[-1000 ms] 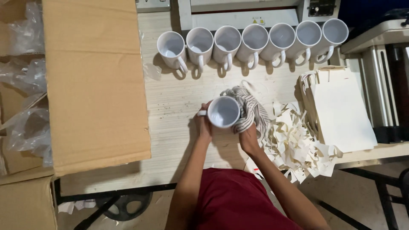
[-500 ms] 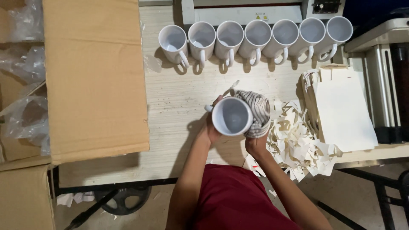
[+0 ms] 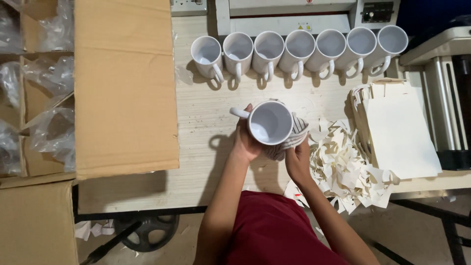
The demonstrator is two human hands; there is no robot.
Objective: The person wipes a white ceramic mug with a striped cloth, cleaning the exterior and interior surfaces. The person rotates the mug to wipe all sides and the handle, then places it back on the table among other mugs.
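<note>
The left hand (image 3: 245, 142) grips a white mug (image 3: 270, 122) above the desk (image 3: 211, 113); the right hand (image 3: 298, 159), fingers closed, presses a striped cloth (image 3: 290, 138) against it.

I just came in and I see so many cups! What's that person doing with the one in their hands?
A person in a red shirt holds a white mug over the table. The left hand grips its side, and the right hand presses a striped cloth against it. Seven more white mugs stand in a row behind. Paper scraps lie to the right, a cardboard box to the left.
</note>
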